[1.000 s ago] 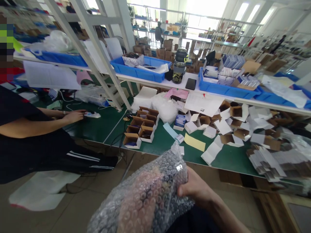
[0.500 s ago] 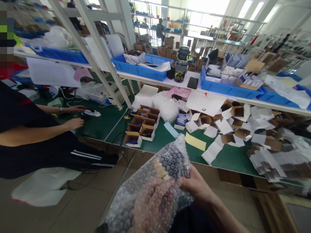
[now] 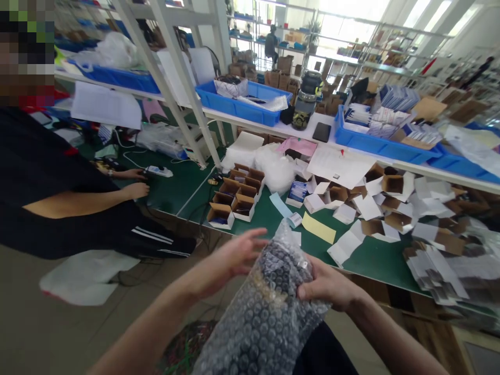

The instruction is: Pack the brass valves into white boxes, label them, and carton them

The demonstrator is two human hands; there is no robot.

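Observation:
A clear bubble-wrap bag point(image 3: 269, 307) with dark small parts inside sits in front of me over my lap. My right hand point(image 3: 328, 286) grips its upper right side, fingers closed on the wrap. My left hand point(image 3: 238, 255) is out in the open beside the bag's upper left edge, fingers stretched and apart, touching or just off the wrap. The bag's twisted top points at the green table point(image 3: 375, 255).
Open brown-and-white cartons point(image 3: 234, 200) stand in rows on the table; loose flat cartons point(image 3: 390, 203) lie scattered to the right. A yellow slip point(image 3: 319, 229) lies near the edge. Blue trays point(image 3: 242, 104) line the white shelf. A seated person point(image 3: 50, 192) works at left.
My left hand, earlier inside or behind the bag, has come out and now shows beside it. The bag has lowered and tilted. The view has shifted slightly right.

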